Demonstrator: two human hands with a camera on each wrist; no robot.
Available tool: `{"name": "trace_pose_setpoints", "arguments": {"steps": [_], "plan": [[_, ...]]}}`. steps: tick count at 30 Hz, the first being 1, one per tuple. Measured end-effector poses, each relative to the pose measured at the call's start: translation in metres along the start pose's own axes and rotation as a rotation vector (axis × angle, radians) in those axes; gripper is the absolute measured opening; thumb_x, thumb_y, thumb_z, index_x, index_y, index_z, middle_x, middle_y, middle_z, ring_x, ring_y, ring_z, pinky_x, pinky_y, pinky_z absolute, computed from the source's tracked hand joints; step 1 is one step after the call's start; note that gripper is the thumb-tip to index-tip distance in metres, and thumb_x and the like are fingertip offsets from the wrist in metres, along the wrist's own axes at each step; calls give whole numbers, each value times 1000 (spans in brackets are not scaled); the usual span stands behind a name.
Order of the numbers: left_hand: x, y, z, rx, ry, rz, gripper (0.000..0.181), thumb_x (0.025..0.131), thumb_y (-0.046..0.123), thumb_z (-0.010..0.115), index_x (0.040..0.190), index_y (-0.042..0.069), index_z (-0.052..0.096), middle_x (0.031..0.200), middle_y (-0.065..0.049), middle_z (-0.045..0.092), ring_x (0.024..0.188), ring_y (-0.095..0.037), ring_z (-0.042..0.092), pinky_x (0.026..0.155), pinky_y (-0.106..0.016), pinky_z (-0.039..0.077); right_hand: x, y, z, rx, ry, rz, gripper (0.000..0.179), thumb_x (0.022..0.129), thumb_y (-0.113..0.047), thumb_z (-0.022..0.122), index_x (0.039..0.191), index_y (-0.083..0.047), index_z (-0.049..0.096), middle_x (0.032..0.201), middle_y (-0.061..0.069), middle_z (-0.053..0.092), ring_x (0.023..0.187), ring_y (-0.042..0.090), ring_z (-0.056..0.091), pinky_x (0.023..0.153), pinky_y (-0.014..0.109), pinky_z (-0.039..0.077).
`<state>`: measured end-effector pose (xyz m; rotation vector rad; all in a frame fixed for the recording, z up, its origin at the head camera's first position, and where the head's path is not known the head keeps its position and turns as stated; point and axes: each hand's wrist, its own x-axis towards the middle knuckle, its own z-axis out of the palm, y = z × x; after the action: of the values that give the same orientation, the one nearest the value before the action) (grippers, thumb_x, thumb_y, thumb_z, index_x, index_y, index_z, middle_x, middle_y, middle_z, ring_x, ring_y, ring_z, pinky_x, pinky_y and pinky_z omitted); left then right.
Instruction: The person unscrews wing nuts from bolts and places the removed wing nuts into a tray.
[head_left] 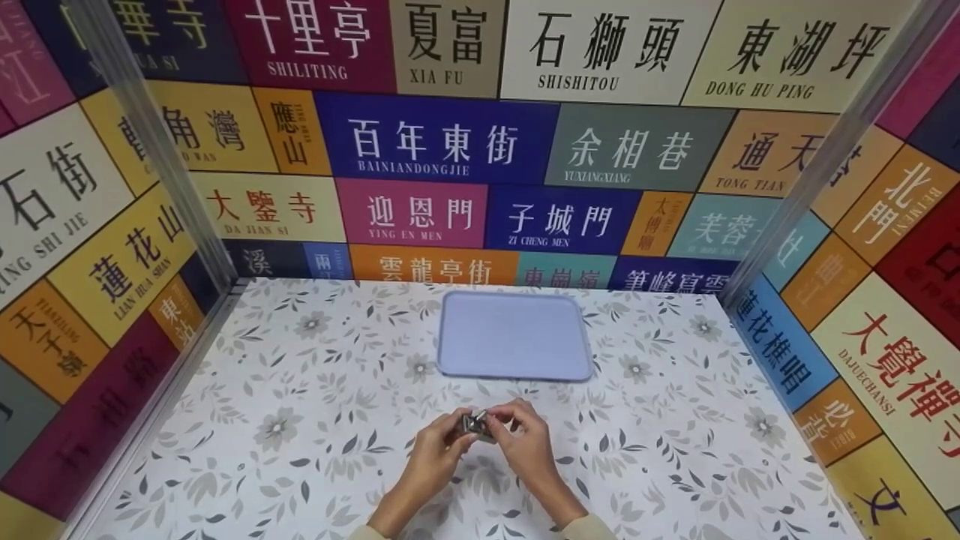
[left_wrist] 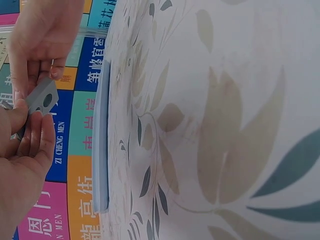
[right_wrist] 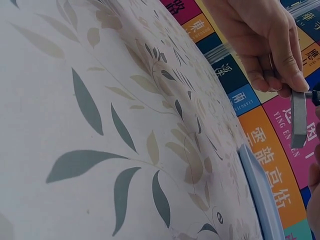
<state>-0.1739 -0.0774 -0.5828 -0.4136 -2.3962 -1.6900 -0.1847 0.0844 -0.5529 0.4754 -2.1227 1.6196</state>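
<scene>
Above the table, my left hand and right hand meet at a small grey metal block. The left thumb and fingers grip the block, whose flat face with round holes shows in the left wrist view. A bolt-like piece with a dark end sticks out from its side in the right wrist view. The right thumb and fingertips pinch at this piece, and the fingers partly cover it. Most of the right hand is out of its own wrist view.
Beyond the hands, a pale lilac-blue tray with a raised rim lies on the table. A white leaf-and-flower patterned cover spreads over the tabletop. Colourful panels with Chinese lettering stand at the back and both sides.
</scene>
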Motion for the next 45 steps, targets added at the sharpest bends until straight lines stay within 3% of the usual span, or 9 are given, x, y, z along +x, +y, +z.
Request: {"name": "trace_pose_setpoints", "arguments": {"steps": [8,15,22,27,38,45], "plan": [[-2,-1,1,13,15,18,36,93,14,69,125,-2,65,90,-8,65,72,2,56,64,-18,55,-4,19,1,-4,-59,-90,20,78,13,73,95,3,73,81,18,65,77,32,57,61,41,47],[-3,-1,1,16,6,5,32,93,14,69,124,4,67,90,-7,65,72,1,57,65,-19,56,-6,36,1,46,-107,-110,27,80,6,74,103,-7,74,89,8,67,80,22,58,64,34,47],[-4,-2,1,-21,-14,14,32,95,16,67,124,4,66,95,-9,66,75,-3,60,66,-19,57,-4,2,-2,65,-115,-87,19,80,9,74,99,4,72,87,19,67,79,32,57,63,42,46],[-4,-2,1,-26,1,48,28,95,16,67,121,5,67,89,-8,64,72,-3,58,63,-18,55,-2,1,-3,35,-101,-102,17,81,10,74,96,3,73,86,17,67,79,32,58,62,42,46],[-3,-2,0,14,11,50,26,93,12,69,118,3,68,85,-5,63,70,1,55,62,-18,54,-3,3,-2,12,-50,-90,15,80,13,73,92,2,72,83,17,67,77,32,57,61,44,46],[-4,-3,1,-4,3,45,31,93,10,68,121,-3,66,89,-9,64,72,1,57,66,-20,57,-5,5,-1,-8,-2,-32,14,80,10,74,90,1,72,82,15,67,77,32,57,62,42,47]]}}
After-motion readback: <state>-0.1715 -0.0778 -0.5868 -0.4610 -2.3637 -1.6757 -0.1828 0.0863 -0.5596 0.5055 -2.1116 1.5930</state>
